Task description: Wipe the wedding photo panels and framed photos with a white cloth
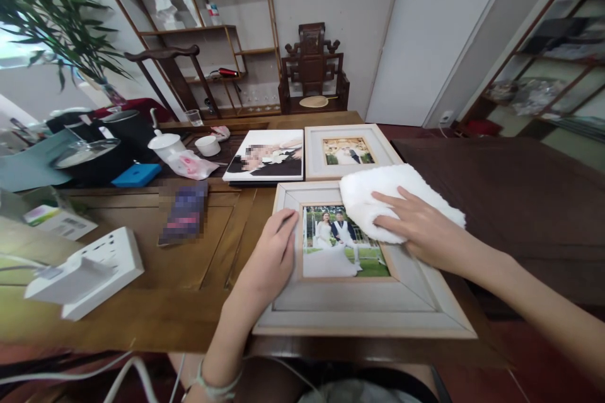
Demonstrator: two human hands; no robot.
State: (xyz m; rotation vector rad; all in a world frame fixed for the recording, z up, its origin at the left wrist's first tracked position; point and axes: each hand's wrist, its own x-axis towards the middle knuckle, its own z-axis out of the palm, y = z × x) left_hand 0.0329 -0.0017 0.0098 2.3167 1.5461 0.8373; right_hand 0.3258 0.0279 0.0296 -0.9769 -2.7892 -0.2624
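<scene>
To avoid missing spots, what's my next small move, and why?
Perhaps slide the fluffy white cloth down the grey, wood-edged rectangular photo frame: your right hand rests on it at the upper-right corner, your left hand touches the left edge, and the nearest border lies uncovered.

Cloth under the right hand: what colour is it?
The cloth is plain white, showing best in the head view.

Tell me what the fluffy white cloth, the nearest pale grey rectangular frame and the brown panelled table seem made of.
Fluffy white cloth: soft fabric, perhaps microfibre or terry, from its fuzzy pile.
Nearest pale grey rectangular frame: probably matte wood, given mitred corner seams; plastic is possible.
Brown panelled table: likely varnished wood, from its sheen and jointed panels.
</scene>
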